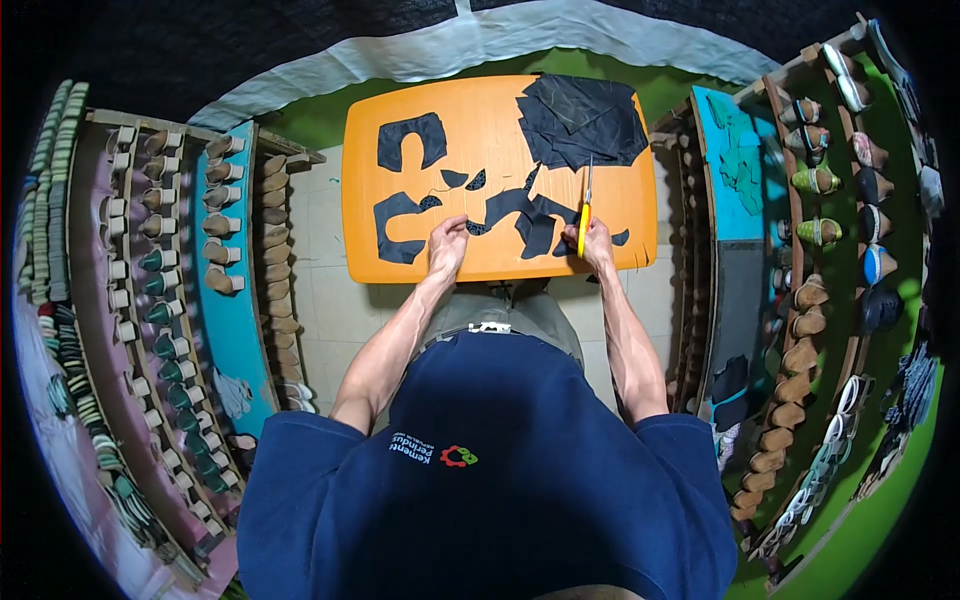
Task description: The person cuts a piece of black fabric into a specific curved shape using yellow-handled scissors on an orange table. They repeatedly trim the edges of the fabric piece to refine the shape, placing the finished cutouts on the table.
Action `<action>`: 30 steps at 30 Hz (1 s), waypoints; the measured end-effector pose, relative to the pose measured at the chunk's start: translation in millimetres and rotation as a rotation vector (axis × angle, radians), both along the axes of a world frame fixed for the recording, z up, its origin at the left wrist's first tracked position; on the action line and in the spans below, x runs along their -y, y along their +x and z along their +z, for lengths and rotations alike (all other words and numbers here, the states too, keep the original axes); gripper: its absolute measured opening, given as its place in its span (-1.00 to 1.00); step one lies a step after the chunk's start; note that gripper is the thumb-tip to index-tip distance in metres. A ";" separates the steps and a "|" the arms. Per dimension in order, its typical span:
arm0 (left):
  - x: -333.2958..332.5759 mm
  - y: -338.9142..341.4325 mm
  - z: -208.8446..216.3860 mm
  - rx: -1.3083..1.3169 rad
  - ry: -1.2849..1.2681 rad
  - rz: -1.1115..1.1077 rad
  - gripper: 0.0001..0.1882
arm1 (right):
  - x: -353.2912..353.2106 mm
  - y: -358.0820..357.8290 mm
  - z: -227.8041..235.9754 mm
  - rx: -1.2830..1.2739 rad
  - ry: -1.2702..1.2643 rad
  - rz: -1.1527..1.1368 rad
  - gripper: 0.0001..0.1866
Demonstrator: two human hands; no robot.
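Note:
Small dark speckled piece of material [479, 228] sits at the pinched fingertips of my left hand [448, 247], low over the table's near side. In my right hand [592, 243] is a pair of scissors with yellow handles [584, 222]. Their blades point away from me, toward a pile of black sheets [580, 120]; whether the blades are parted is too small to tell. Between my hands lie curved black cut pieces [512, 205]. Further U-shaped black pieces, one at the far left [411, 143] and one nearer [398, 228], rest flat on the orange table [470, 110].
Shoe racks flank the table: wooden shoe forms and shoes on the left rack [163, 255], and more shoes and forms on the right rack [812, 235]. Green cloth scraps [737, 140] lie on a blue panel at right. A pale sheet [420, 55] hangs behind the table.

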State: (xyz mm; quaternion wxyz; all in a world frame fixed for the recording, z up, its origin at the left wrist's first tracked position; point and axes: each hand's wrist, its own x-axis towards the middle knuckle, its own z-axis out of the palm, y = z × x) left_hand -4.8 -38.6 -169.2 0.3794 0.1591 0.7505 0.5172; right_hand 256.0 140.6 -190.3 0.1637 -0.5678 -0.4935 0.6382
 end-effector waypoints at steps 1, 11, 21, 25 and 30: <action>-7.5 -4.1 0.2 -0.131 -0.021 -0.072 -0.65 | 1.9 2.0 -9.6 0.089 0.089 -0.001 -0.71; -90.4 8.3 -6.1 -0.766 0.098 -0.543 -0.45 | 23.1 20.8 22.9 0.572 0.492 -0.083 -0.64; -88.3 -10.5 -34.4 -0.700 0.059 -0.552 -0.73 | 20.8 42.0 27.1 0.653 0.461 -0.161 -0.66; -92.6 -5.0 6.9 -0.549 -0.051 -0.626 -0.84 | 17.1 26.2 26.5 0.639 0.483 -0.120 -0.48; -103.2 -5.2 63.2 0.196 0.025 -0.888 -0.88 | 13.6 9.5 25.1 0.698 0.532 -0.019 -0.27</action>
